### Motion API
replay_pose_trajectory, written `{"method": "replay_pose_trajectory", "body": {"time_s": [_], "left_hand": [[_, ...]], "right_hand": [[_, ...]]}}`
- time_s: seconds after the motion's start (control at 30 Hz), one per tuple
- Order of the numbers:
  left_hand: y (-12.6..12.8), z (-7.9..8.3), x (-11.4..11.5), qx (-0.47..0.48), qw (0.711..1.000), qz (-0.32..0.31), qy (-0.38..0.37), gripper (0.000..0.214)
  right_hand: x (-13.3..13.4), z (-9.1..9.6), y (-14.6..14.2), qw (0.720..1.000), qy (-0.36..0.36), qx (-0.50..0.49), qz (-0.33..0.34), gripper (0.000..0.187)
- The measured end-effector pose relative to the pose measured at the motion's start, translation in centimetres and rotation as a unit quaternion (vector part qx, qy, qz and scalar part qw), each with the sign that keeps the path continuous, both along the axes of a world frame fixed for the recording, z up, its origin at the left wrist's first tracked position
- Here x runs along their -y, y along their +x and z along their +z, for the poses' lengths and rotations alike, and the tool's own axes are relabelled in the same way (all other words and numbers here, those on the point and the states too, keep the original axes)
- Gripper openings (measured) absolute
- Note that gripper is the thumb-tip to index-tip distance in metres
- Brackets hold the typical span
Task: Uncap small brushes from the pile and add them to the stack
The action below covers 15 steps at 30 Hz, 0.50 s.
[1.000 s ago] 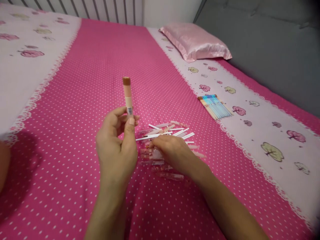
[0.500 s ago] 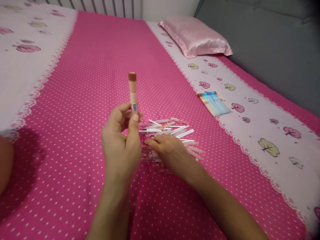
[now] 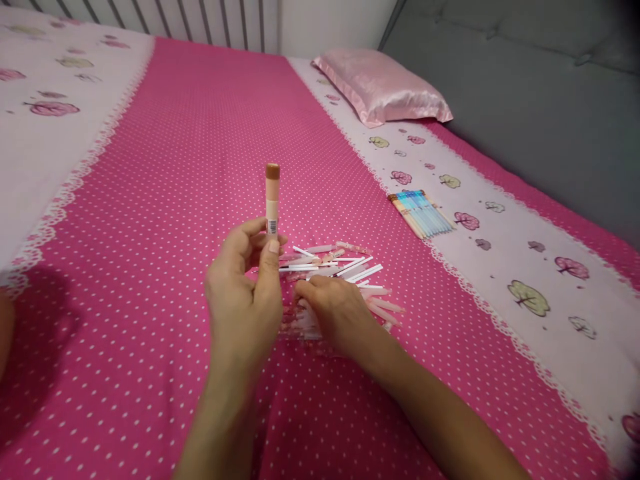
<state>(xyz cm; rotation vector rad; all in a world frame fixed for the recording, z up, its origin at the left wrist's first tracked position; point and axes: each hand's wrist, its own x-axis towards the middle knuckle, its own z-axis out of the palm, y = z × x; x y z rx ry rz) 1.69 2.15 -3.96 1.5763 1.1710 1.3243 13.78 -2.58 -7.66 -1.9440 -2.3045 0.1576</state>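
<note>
My left hand [image 3: 245, 280] is closed around an upright pen [image 3: 272, 200] with a brown cap, a cream and peach barrel and a barcode label. Its lower end is hidden behind the thumb. Beside it, my right hand [image 3: 333, 303] reaches low into a loose pile of pink and white pens [image 3: 385, 307], its fingers curled together. What sits between those fingertips is hidden. Several thin white sticks [image 3: 367, 275] lie crosswise on the pile, and clear pink-patterned pieces show below the right hand.
A flat row of blue and cream pens [image 3: 423, 213] lies to the right on the bedspread [image 3: 210, 133]. Farther back are a pink satin pillow [image 3: 383, 87] and a grey padded headboard [image 3: 525, 100]. Grey rails [image 3: 200, 27] stand along the far side. Part of a bare limb shows at the left edge.
The camera view has tilted slightly. My left hand still holds the brown-capped pen upright. My right hand has shifted slightly within the pile, its fingers curled closer.
</note>
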Motion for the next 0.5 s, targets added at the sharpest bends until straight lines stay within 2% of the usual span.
{"method": "replay_pose_trajectory", "body": {"time_s": [0.1,0.33,0.5], "left_hand": [[0.04,0.00,0.04,0.000,1.000,-0.002,-0.003,0.021],[0.24,-0.18,0.13,-0.020,1.000,-0.014,-0.006,0.021],[0.31,-0.28,0.13,-0.054,0.998,-0.020,0.007,0.020]], "right_hand": [[-0.22,0.02,0.09,1.000,-0.004,-0.014,0.004,0.016],[-0.53,0.68,-0.31,0.996,-0.082,-0.030,-0.032,0.021],[-0.20,0.35,0.01,0.996,-0.030,-0.079,-0.031,0.018]]}}
